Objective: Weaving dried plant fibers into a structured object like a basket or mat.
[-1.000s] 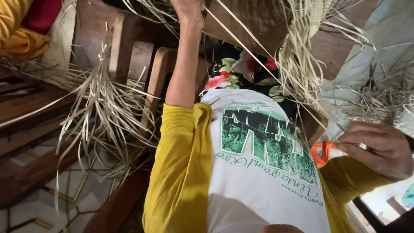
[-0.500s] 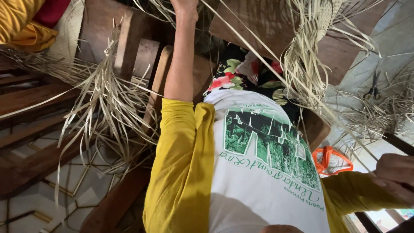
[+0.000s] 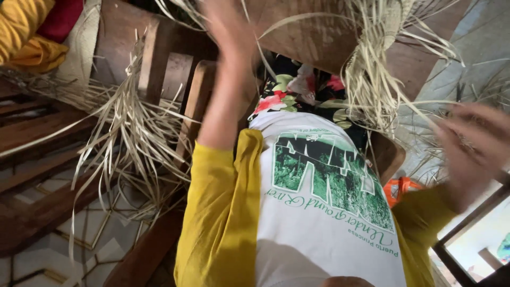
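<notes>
Head camera, looking straight down the person's own front: pale dried straw strands [image 3: 372,79] hang in a thick tuft from the wooden board [image 3: 313,37] at the top of the frame, and single strands run off the tuft in all directions. The left hand [image 3: 228,32] is raised up against that board, left of the tuft and close to the loose strands that cross it. It is blurred by motion; the fingers look loosely extended, but whether they pinch a strand cannot be told. The right hand [image 3: 475,143] is below and right of the tuft, well apart from the board, also blurred. Its fingers seem curled and somewhat spread, and no strand can be made out between them, so its grip cannot be told either.

Below the tuft lies a dark floral cloth [image 3: 292,87], and below that the person's white shirt [image 3: 319,212] with a green print and yellow sleeves. Just right of the shirt, under the tuft, a bit of an orange object [image 3: 401,188] shows. Left of the board stand the slats of a wooden chair [image 3: 159,64], over which a second bundle of straw [image 3: 133,133] fans down toward the tiled floor [image 3: 53,244]. At the far upper left, beyond the chair, lies yellow and red fabric [image 3: 32,32].
</notes>
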